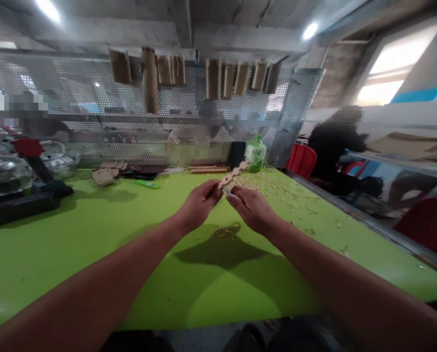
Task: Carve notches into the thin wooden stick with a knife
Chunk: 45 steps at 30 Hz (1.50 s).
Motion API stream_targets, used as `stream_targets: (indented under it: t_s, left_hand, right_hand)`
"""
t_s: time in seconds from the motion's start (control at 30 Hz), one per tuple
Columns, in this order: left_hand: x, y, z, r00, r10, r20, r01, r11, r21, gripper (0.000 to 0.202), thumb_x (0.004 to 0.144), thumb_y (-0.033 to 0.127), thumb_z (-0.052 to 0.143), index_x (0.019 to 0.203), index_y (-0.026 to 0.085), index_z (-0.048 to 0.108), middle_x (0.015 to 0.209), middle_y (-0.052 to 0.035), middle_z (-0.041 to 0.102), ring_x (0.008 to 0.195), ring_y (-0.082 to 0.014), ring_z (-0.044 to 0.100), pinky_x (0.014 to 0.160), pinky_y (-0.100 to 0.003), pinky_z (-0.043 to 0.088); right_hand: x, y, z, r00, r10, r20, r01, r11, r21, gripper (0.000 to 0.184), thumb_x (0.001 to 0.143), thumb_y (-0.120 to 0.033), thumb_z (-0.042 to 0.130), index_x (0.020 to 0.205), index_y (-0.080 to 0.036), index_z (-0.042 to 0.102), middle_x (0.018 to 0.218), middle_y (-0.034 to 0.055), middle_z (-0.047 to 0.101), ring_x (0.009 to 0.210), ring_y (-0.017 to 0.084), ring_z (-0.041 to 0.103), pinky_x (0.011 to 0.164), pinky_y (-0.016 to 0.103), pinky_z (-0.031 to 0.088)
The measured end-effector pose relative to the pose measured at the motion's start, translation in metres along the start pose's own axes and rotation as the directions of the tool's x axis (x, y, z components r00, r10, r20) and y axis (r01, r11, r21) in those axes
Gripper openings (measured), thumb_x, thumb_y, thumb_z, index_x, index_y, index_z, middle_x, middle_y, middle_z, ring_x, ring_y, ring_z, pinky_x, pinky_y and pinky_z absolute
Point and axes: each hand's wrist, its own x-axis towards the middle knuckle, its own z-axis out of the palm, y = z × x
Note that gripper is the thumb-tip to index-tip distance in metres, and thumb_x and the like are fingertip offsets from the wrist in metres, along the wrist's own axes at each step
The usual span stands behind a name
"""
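Both my hands meet above the middle of a bright green table (93, 254). My left hand (199, 203) is closed around the near end of a notched wooden stick (235, 174) that points up and away to the right. My right hand (251, 208) is closed right beside it, pinching a small thin tool at the stick's lower end; the tool is mostly hidden by the fingers. A small pile of wood shavings (223, 233) lies on the table under my hands.
More shavings (277, 188) are scattered to the right. A green bottle (255, 154), wooden strips (207, 169) and a dark cup stand by the perforated metal screen (167, 107). A black and red machine (27, 181) sits at left. A person (335, 146) sits at right near red chairs.
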Motion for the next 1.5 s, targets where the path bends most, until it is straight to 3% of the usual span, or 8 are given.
stream_targets:
  t_s: [0.2, 0.73, 0.93, 1.03, 1.13, 1.2, 1.33, 1.5]
  left_hand:
    - [0.000, -0.003, -0.002, 0.999, 0.044, 0.021, -0.046, 0.995, 0.083, 0.027, 0.090, 0.032, 0.054, 0.108, 0.015, 0.064, 0.097, -0.0056, 0.068, 0.087, -0.0156, 0.057, 0.080, -0.028, 0.046]
    - [0.000, 0.000, -0.002, 0.999, 0.042, 0.029, -0.043, 0.998, 0.052, 0.027, 0.090, 0.031, 0.055, 0.108, 0.014, 0.064, 0.099, -0.0067, 0.069, 0.089, -0.0163, 0.058, 0.082, -0.029, 0.047]
    - [0.000, 0.000, -0.005, 0.998, 0.044, 0.044, -0.050, 0.989, 0.142, 0.027, 0.091, 0.034, 0.052, 0.107, 0.016, 0.065, 0.095, -0.0055, 0.069, 0.086, -0.0165, 0.059, 0.079, -0.029, 0.047]
    - [-0.002, 0.002, -0.009, 0.998, 0.035, 0.047, -0.044, 0.977, 0.209, 0.033, 0.093, 0.039, 0.049, 0.111, 0.017, 0.065, 0.103, -0.0072, 0.069, 0.093, -0.0186, 0.061, 0.083, -0.030, 0.047]
    - [-0.006, 0.007, -0.011, 0.998, 0.034, 0.057, -0.050, 0.952, 0.303, 0.039, 0.094, 0.045, 0.045, 0.117, 0.018, 0.063, 0.112, -0.0085, 0.068, 0.100, -0.0211, 0.061, 0.085, -0.033, 0.046]
    - [-0.008, 0.010, -0.010, 0.997, 0.043, 0.064, -0.064, 0.925, 0.374, 0.044, 0.093, 0.051, 0.046, 0.116, 0.018, 0.062, 0.107, -0.0081, 0.068, 0.093, -0.0209, 0.061, 0.079, -0.032, 0.046]
    - [-0.009, 0.012, -0.001, 0.998, 0.056, -0.036, -0.030, 0.861, 0.507, 0.048, 0.088, 0.057, 0.051, 0.110, 0.016, 0.064, 0.094, -0.0072, 0.068, 0.082, -0.0195, 0.059, 0.072, -0.031, 0.044]
    - [-0.011, 0.014, 0.009, 0.995, 0.021, -0.100, 0.030, 0.875, 0.483, 0.042, 0.090, 0.053, 0.052, 0.105, 0.016, 0.066, 0.090, -0.0069, 0.068, 0.080, -0.0191, 0.059, 0.069, -0.030, 0.043]
  right_hand:
    - [-0.001, -0.001, 0.000, 0.999, -0.040, -0.026, 0.041, 0.999, 0.017, 0.040, 0.098, -0.049, 0.033, 0.072, -0.021, 0.041, 0.070, 0.0006, 0.050, 0.064, 0.014, 0.046, 0.059, 0.028, 0.029]
    - [-0.001, -0.001, 0.000, 1.000, -0.023, -0.020, 0.022, 1.000, -0.008, 0.042, 0.098, -0.051, 0.033, 0.073, -0.020, 0.045, 0.070, 0.0008, 0.052, 0.063, 0.013, 0.045, 0.059, 0.028, 0.028]
    - [0.000, -0.003, -0.001, 1.000, -0.018, -0.008, 0.018, 1.000, -0.009, 0.042, 0.098, -0.050, 0.032, 0.073, -0.020, 0.047, 0.071, 0.0017, 0.053, 0.063, 0.014, 0.046, 0.059, 0.028, 0.028]
    - [0.000, -0.004, -0.001, 1.000, -0.023, 0.016, 0.024, 1.000, -0.014, 0.043, 0.099, -0.049, 0.030, 0.075, -0.020, 0.049, 0.073, 0.0028, 0.055, 0.065, 0.015, 0.048, 0.059, 0.028, 0.030]
    - [-0.002, -0.003, 0.001, 1.000, -0.023, 0.015, 0.023, 0.998, -0.050, 0.047, 0.099, -0.054, 0.025, 0.078, -0.020, 0.050, 0.073, 0.0037, 0.056, 0.065, 0.015, 0.048, 0.060, 0.029, 0.031]
    - [-0.003, -0.003, 0.004, 0.999, -0.034, -0.009, 0.033, 0.995, -0.097, 0.051, 0.099, -0.057, 0.021, 0.082, -0.020, 0.050, 0.073, 0.0047, 0.057, 0.063, 0.016, 0.048, 0.059, 0.029, 0.029]
    - [-0.005, -0.003, 0.008, 0.998, -0.014, -0.069, -0.004, 0.968, -0.250, 0.049, 0.099, -0.054, 0.020, 0.087, -0.019, 0.052, 0.076, 0.0081, 0.061, 0.062, 0.018, 0.049, 0.057, 0.030, 0.023]
    - [-0.005, -0.004, 0.008, 0.992, -0.010, -0.125, -0.037, 0.929, -0.368, 0.042, 0.099, -0.049, 0.027, 0.092, -0.018, 0.055, 0.080, 0.0097, 0.064, 0.064, 0.019, 0.051, 0.057, 0.031, 0.020]
